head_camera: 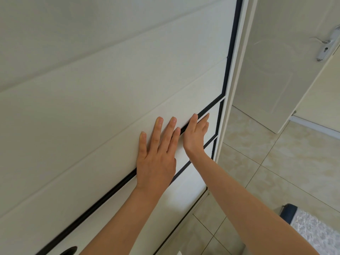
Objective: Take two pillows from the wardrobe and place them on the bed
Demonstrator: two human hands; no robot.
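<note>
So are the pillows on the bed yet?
Not yet. Nothing looks done: no pillow or bed is in view. In hand: the left hand lies flat on the white wardrobe door, and the right hand hooks fingers into its dark edge strip, likely opening it. Left: taking both pillows and carrying them to the bed.

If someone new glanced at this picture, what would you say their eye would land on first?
Most likely the two bare hands mid-frame: the left hand lies flat on the white wardrobe door, while the right hand is turned edge-on, fingers at the door's black trim strip. Next, the metal door handle at upper right.
</note>
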